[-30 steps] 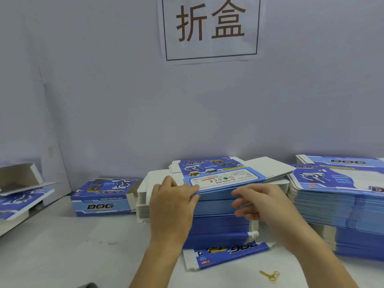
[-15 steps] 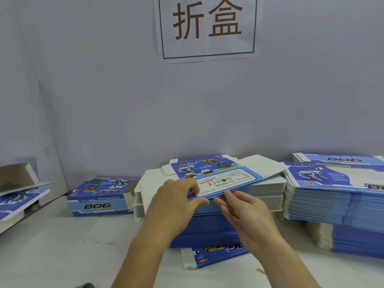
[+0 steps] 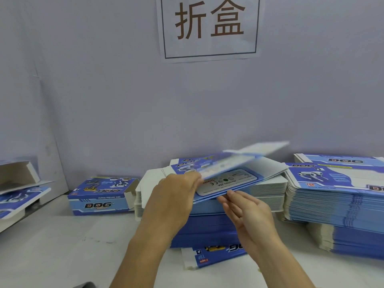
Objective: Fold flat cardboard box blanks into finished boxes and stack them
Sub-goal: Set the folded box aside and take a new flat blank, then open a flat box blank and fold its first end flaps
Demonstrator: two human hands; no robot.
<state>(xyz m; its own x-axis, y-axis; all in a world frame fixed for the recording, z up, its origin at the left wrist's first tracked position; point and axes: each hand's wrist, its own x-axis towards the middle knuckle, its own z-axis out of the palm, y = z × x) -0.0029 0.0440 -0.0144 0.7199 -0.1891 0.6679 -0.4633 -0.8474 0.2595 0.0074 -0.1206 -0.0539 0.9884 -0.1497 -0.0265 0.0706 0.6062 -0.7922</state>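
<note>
Head view: the top blank (image 3: 234, 163) is coming up off the centre stack (image 3: 268, 190) now, its far edge tipped higher than half a second ago and smeared with motion. The left hand (image 3: 174, 196) pinches its near-left edge, fingers curled over the card. The right hand (image 3: 247, 208) has slid in lower, palm up, fingers straight and a little apart, tips touching the near edge of the next blank (image 3: 228, 185), the one showing the white label panel. By my read that is one sheet being separated from the pile, so folding is about to start, not yet begun.

Materials: thin, glossy printed card, blue and white with "DOG" lettering, plain white flaps at the ends. The sheet flexes as it lifts. The stacks show fine layered edges; a second tall stack (image 3: 336, 196) sits just right of centre. One finished box (image 3: 99, 197) stands on the table (image 3: 52, 252) to the left, squared up, end flap open. A paper sign (image 3: 209, 28) hangs on the wall.
</note>
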